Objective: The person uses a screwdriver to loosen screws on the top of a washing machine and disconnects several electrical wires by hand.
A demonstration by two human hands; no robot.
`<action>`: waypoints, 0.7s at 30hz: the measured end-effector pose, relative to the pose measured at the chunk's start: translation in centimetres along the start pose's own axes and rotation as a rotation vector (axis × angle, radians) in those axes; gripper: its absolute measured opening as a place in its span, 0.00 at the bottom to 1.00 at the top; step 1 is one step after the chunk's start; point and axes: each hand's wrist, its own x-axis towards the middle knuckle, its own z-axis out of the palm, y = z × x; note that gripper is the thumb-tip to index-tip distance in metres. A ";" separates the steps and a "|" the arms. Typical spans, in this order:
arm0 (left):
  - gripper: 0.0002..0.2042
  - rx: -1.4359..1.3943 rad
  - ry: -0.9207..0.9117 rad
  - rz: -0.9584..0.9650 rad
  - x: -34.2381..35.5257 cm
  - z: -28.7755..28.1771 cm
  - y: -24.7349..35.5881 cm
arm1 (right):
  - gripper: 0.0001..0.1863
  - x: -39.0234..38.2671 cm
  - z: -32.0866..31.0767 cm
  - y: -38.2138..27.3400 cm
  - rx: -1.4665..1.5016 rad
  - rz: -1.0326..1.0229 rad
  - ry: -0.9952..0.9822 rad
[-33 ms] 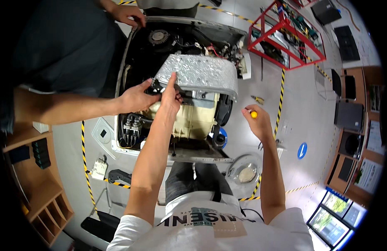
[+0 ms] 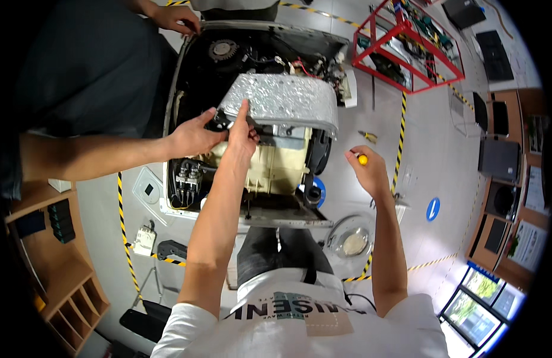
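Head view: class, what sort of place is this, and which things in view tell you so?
Probably a repair or technical training workshop: an opened white appliance with exposed motor and wiring on the floor, yellow-and-black hazard tape marking the bay, and a red metal rack of parts.

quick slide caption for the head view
Left hand on an opened appliance's foil-wrapped housing; right hand grips a yellow-handled tool.

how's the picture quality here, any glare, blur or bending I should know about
Head view: sharp at the centre, where the left hand meets the foil-wrapped cover of the opened machine; light glints off the crinkled foil; the fisheye bends the striped floor tape and red frame rack toward a black rim; the right hand, gripping a yellow-handled tool, is slightly soft.
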 end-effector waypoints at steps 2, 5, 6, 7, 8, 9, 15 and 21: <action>0.20 -0.007 -0.022 -0.011 -0.2 0.0 -0.1 | 0.18 -1.1 -0.5 0.5 0.064 0.108 -0.012; 0.21 0.008 -0.014 -0.048 0.8 -0.6 0.4 | 0.18 -2.5 -0.9 2.6 0.102 0.097 0.003; 0.21 0.015 -0.002 -0.058 0.8 -0.5 0.3 | 0.18 -2.9 -1.2 3.2 0.109 0.089 0.004; 0.21 0.030 0.008 -0.041 0.8 -0.4 0.2 | 0.19 -3.2 -1.6 3.6 0.110 0.141 0.009; 0.21 0.031 0.012 -0.026 0.6 -0.2 0.0 | 0.19 -3.4 -2.2 3.8 0.111 0.194 0.012; 0.21 0.030 0.016 -0.010 0.4 -0.1 -0.1 | 0.19 -3.5 -2.8 4.1 0.113 0.247 0.015; 0.35 -0.044 0.097 0.001 0.2 1.6 -0.9 | 0.21 -2.7 -5.2 9.0 0.161 0.263 -0.068; 0.32 -0.107 0.267 0.161 -0.3 2.4 -2.3 | 0.27 7.6 -1.5 11.9 0.443 0.103 -0.314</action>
